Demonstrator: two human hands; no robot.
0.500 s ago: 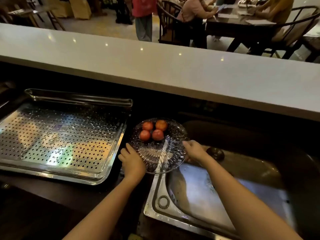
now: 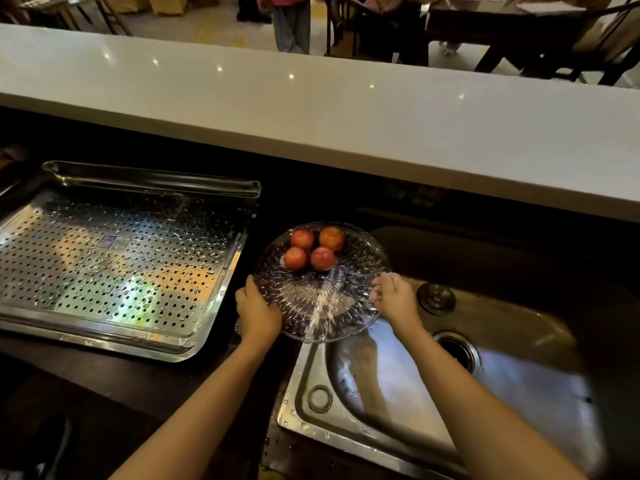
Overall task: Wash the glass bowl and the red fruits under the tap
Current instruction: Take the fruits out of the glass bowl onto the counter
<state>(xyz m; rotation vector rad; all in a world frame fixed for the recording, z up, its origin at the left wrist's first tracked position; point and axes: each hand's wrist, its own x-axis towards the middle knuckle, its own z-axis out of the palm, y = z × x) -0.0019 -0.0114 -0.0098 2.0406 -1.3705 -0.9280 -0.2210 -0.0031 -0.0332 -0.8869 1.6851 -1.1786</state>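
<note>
A clear cut-glass bowl (image 2: 322,306) sits over the left rim of the steel sink (image 2: 398,375), tilted toward me. Several red fruits (image 2: 313,249) lie together at its far side. My left hand (image 2: 258,311) grips the bowl's left edge. My right hand (image 2: 393,296) pinches the right edge, with fingers curled over the rim. No tap shows in view.
A perforated steel tray (image 2: 114,265) lies on the dark counter to the left. The sink has a drain (image 2: 457,351) and a loose stopper (image 2: 436,297) behind my right hand. A white bar top (image 2: 346,112) runs across the back, with people and chairs beyond it.
Both hands and the bowl hold nearly the same position. The camera has tilted down a little, so more of the sink shows.
</note>
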